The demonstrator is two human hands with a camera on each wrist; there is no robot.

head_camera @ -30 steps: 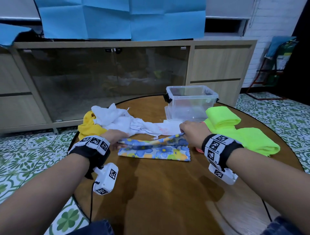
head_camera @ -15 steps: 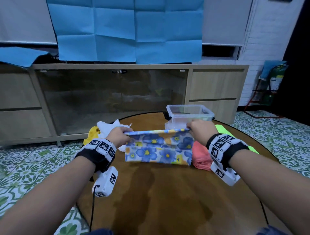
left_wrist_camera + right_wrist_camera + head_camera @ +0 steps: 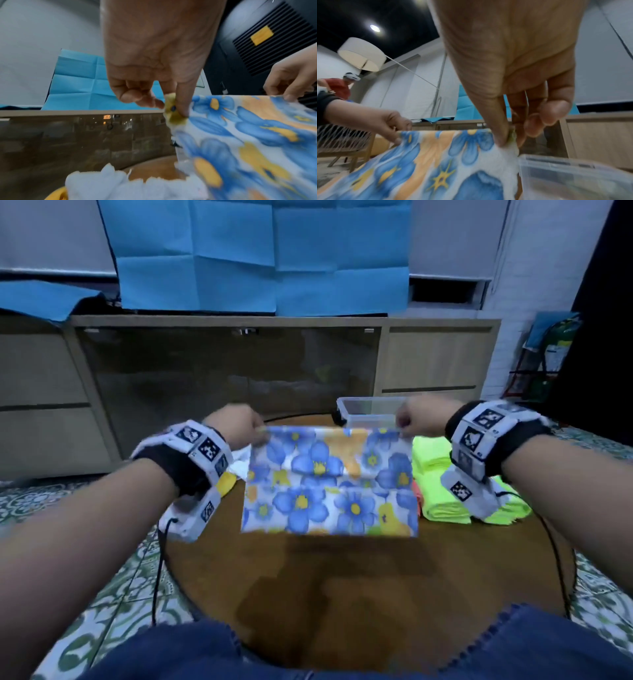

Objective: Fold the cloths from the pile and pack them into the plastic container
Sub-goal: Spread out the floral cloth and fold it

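Floral cloth (image 3: pixel 330 482): white ground with blue flowers and orange patches, held up in the air above the round wooden counter (image 3: pixel 342 594), stretched flat and hanging from its top edge, lower edge clear of the counter surface. Left hand (image 3: pixel 236 424): pinches the cloth's top corner at 9 o'clock between thumb and forefinger, remaining fingers curled in, as the left wrist view shows. Right hand (image 3: pixel 419 416): pinches the opposite top corner at 3 o'clock, thumb against fingertips, as the right wrist view shows. Clear plastic container (image 3: pixel 368 410): lidless, standing on the counter at 12 o'clock, behind the cloth's top edge and just beside the right hand; contents cannot be told. Neon green cloths (image 3: pixel 442 491): folded, stacked on the counter at 3 o'clock, beside the raised cloth. Pink cloth (image 3: pixel 417 494): only a thin sliver visible between the floral cloth and the green stack. White cloth (image 3: pixel 120 185): crumpled, lying on the counter at 9 o'clock below the left hand. Yellow cloth (image 3: pixel 226 483): touching the white one, mostly hidden behind the left wrist band. Wooden cabinet (image 3: pixel 239 378): with dark glass doors, standing behind the counter at 12 o'clock. Blue paper sheets (image 3: pixel 260 254): creased, hung on the wall above the cabinet. Tiled floor (image 3: pixel 113 621): green and white pattern, around the counter.
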